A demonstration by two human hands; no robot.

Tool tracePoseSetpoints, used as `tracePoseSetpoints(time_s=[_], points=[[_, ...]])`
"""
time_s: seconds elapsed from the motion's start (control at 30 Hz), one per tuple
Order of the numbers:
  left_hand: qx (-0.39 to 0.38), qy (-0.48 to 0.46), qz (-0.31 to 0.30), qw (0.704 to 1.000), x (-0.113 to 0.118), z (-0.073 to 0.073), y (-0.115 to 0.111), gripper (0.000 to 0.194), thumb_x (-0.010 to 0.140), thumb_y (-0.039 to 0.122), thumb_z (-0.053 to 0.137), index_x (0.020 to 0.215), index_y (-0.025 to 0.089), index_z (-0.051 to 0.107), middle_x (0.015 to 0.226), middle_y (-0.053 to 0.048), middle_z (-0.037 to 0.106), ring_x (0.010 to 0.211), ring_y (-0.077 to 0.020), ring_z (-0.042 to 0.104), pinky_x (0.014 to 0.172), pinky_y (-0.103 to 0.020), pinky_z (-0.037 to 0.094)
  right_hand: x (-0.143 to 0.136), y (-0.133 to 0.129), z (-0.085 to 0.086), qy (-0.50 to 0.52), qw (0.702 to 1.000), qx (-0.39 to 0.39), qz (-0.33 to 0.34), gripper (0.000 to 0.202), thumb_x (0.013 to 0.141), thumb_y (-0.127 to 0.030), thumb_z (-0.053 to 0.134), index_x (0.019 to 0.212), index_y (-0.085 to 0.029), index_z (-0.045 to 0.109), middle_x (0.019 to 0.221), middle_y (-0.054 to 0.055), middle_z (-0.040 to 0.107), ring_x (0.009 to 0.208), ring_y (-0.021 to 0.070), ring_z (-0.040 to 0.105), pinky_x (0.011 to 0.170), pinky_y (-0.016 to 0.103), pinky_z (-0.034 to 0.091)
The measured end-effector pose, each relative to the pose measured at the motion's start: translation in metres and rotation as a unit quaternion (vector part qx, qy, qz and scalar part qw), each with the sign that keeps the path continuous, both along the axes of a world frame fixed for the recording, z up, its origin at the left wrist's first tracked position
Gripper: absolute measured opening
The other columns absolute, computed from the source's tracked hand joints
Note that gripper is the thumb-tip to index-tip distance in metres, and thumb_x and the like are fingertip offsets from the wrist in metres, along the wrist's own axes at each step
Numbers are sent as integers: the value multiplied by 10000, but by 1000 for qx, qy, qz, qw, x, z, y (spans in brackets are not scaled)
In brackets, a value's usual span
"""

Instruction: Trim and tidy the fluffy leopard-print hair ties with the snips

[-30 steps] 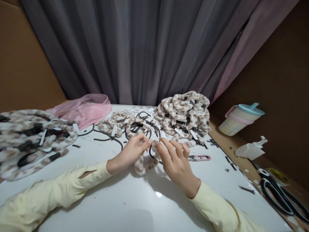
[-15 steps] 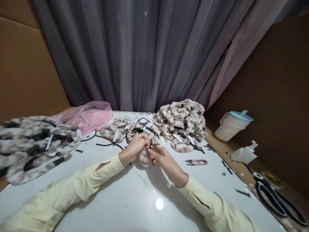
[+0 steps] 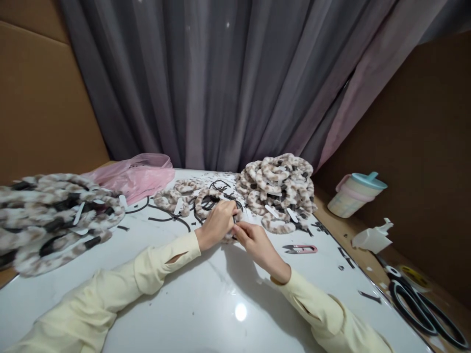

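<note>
My left hand (image 3: 220, 221) and my right hand (image 3: 256, 243) meet at the middle of the white table (image 3: 191, 304), fingers closed around a fuzzy spotted piece (image 3: 228, 239) mostly hidden beneath them. A thin dark part shows between the fingertips. Just behind my left hand lies a fuzzy spotted ring (image 3: 200, 203), with black cords (image 3: 220, 186) around it. More fuzzy rings form a tall heap (image 3: 279, 181) behind my right hand and a wide heap (image 3: 55, 220) at the left. White tags hang from several of them.
Pink-handled thread snips (image 3: 300, 249) lie right of my right hand. Along the right edge are a lidded cup (image 3: 351, 196), a white bottle (image 3: 373, 238) and large scissors (image 3: 412, 304). A pink plastic bag (image 3: 136, 174) lies at the back left; a grey curtain (image 3: 206, 88) hangs behind.
My left hand has moved right and now covers more of the fuzzy piece. The piece, which hung visibly below the fingers, is now mostly hidden. My fingertips are closer together.
</note>
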State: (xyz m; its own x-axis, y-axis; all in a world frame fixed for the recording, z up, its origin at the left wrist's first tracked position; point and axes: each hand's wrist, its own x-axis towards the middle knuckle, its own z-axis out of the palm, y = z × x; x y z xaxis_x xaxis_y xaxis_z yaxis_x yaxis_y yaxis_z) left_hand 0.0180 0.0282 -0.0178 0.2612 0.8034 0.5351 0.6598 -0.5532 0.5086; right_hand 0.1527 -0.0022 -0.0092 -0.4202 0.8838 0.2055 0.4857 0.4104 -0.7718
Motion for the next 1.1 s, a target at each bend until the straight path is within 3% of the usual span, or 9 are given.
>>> tracePoseSetpoints(time_s=[0.13, 0.23, 0.4, 0.63, 0.73, 0.83, 1.0, 1.1], points=[[20, 52, -38, 998, -2, -3, -6, 200, 781, 13, 369, 686, 181, 421, 709, -27, 497, 744, -189, 470, 666, -290, 377, 12, -3, 6, -78, 995, 62, 16, 238, 830, -162, 394, 596, -181, 431, 530, -23, 417, 507, 117, 376, 507, 237, 262], [26, 72, -57, 995, -3, -4, -13, 209, 776, 6, 361, 672, 180, 412, 692, -25, 492, 712, -185, 457, 650, -290, 361, 21, -4, 11, -136, 983, 121, 21, 166, 764, -38, 414, 741, -165, 519, 683, 26, 514, 644, 160, 456, 569, 253, 293], [23, 69, -65, 995, -3, -3, -26, 218, 836, 62, 343, 660, 182, 387, 653, -8, 467, 634, -158, 439, 606, -270, 345, 33, 4, 15, -290, 917, 272, 34, 388, 653, 119, 336, 805, -161, 557, 786, 64, 546, 778, 191, 480, 604, 255, 335], [13, 25, -120, 992, -7, 1, -30, 160, 878, 139, 355, 745, 175, 437, 701, -12, 509, 632, -140, 481, 606, -248, 382, 36, 22, 8, -150, 955, 243, 80, 416, 620, 118, 308, 750, -150, 598, 676, 29, 548, 668, 149, 494, 606, 232, 363], [13, -10, -118, 993, -7, -1, -29, 97, 874, 143, 374, 896, 172, 465, 741, -10, 545, 638, -132, 515, 607, -235, 403, 35, 23, 5, -135, 960, 233, 78, 384, 612, 101, 322, 730, -146, 591, 657, 23, 559, 629, 139, 496, 583, 222, 353], [24, -28, -132, 991, -6, -4, -29, 215, 853, 105, 388, 1050, 175, 439, 785, -13, 575, 680, -132, 551, 615, -224, 419, 33, 22, 3, -120, 964, 228, 72, 338, 629, 79, 329, 701, -144, 573, 636, 22, 545, 619, 141, 482, 576, 225, 340], [81, -12, -169, 982, -7, -5, -29, 200, 840, 62, 388, 982, 168, 480, 831, -34, 585, 724, -129, 538, 647, -223, 419, 31, 20, 2, -97, 968, 220, 76, 278, 613, 61, 339, 613, -154, 515, 570, 4, 490, 584, 140, 446, 563, 234, 329], [107, 8, -174, 979, -7, -4, -31, 164, 847, 57, 377, 897, 156, 498, 747, -24, 548, 677, -127, 500, 621, -223, 402, 31, 19, 1, -83, 970, 211, 82, 280, 634, 61, 343, 614, -161, 513, 571, 3, 497, 586, 140, 464, 571, 236, 348]])
